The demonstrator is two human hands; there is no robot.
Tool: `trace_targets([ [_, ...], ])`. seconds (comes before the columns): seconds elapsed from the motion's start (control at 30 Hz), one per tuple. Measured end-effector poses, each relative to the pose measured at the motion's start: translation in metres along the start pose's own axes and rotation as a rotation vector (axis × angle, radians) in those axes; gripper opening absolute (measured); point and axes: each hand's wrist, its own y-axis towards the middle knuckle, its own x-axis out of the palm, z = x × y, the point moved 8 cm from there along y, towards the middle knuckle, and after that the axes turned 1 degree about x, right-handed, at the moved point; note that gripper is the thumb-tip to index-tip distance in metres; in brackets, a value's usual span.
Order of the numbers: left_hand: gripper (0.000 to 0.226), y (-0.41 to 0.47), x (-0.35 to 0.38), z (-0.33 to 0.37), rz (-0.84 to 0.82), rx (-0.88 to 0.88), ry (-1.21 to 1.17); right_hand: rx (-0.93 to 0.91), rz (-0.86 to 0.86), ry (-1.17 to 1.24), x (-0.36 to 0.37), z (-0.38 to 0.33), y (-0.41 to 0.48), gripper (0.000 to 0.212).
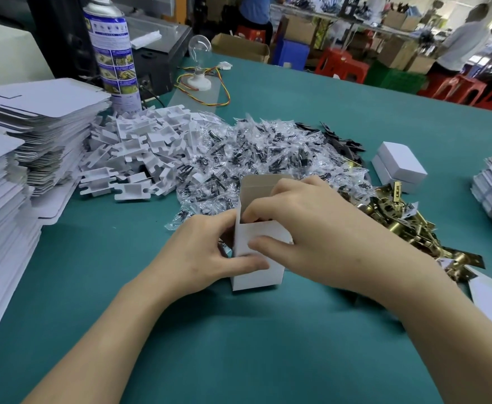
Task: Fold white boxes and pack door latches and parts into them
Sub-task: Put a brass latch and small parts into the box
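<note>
1. Teal-green matting covers the work table (268,345), which carries all the stock, so packing is plainly mid-run.
2. Tall stacks of flat white cardboard box blanks (35,118) fill the left side. By their height, I judge most of the folding is yet to do.
3. A broad heap of clear plastic bags holding small black parts (253,153) lies in the middle, far from the hands, unpacked.
4. A pile of folded white cardboard inserts (139,153) sits just left of that heap, touching it.
5. A tangle of brass-coloured metal door latches (399,217) lies to the right, near the right forearm, also waiting.
6. Two closed white boxes (399,161), one stacked on the other, stand at the far right. They are the only finished ones in view.
7. One upright open white box (256,272) stands on the mat in the near middle, top flap raised. Something dark shows in its mouth, so filling seems under way and closing remains.
8. The left hand (206,255) grips this box, fingers round its left side and thumb across the front.
9. The right hand (311,225) pinches the front wall, fingers curled into the mouth and thumb outside. Whether the fingertips also hold a part is hidden.
</note>
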Motion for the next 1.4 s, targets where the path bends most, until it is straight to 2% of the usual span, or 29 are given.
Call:
trace_targets([
  [0.03,0.039,0.0,0.0,0.001,-0.005,0.007,-0.004,-0.002,0.062,0.123,-0.007,0.002,-0.001,0.016],
  [0.1,0.041,0.0,0.001,0.002,-0.019,0.008,-0.028,0.054,0.296,0.358,-0.026,0.021,-0.007,0.009],
  [0.17,0.047,0.0,0.001,0.002,-0.025,-0.002,-0.049,0.198,0.519,0.433,-0.037,0.059,-0.013,0.011],
  [0.2,0.049,0.0,0.001,0.002,-0.026,-0.005,-0.061,0.296,0.577,0.424,-0.037,0.08,-0.015,0.012],
  [0.27,0.044,0.0,0.001,0.002,-0.029,-0.009,-0.103,0.495,0.512,0.325,-0.025,0.122,-0.013,0.012],
  [0.37,0.037,0.0,0.004,0.007,-0.053,0.007,-0.162,0.64,0.188,0.076,0.009,0.158,-0.006,0.037],
  [0.4,0.036,0.001,0.005,0.009,-0.061,0.017,-0.168,0.642,0.129,0.023,0.017,0.16,-0.004,0.041],
  [0.47,0.034,0.001,0.005,0.013,-0.071,0.03,-0.175,0.619,0.134,-0.048,0.022,0.159,-0.001,0.037],
  [0.63,0.035,0.001,0.006,0.016,-0.079,0.046,-0.169,0.582,0.308,-0.065,0.01,0.162,-0.001,0.012],
  [0.77,0.035,0.0,0.006,0.013,-0.08,0.034,-0.172,0.576,0.473,-0.021,-0.005,0.162,-0.008,0.011],
  [0.83,0.034,0.0,0.006,0.014,-0.079,0.036,-0.168,0.573,0.601,0.143,-0.018,0.159,-0.017,0.01],
  [0.93,0.034,0.001,0.006,0.014,-0.076,0.041,-0.154,0.478,0.74,0.66,-0.037,0.14,-0.032,0.009],
  [1.0,0.035,0.002,0.006,0.013,-0.073,0.034,-0.147,0.348,0.688,0.961,-0.044,0.115,-0.038,0.009],
  [1.07,0.037,0.002,0.007,0.011,-0.068,0.029,-0.14,0.255,0.564,1.072,-0.043,0.086,-0.04,0.009],
  [1.2,0.034,0.002,0.006,0.012,-0.058,0.023,-0.141,0.25,0.481,0.868,-0.03,0.051,-0.038,0.01],
  [1.4,0.029,0.0,0.005,0.01,-0.049,-0.004,-0.181,0.274,0.578,0.486,-0.024,0.031,-0.033,0.006],
])
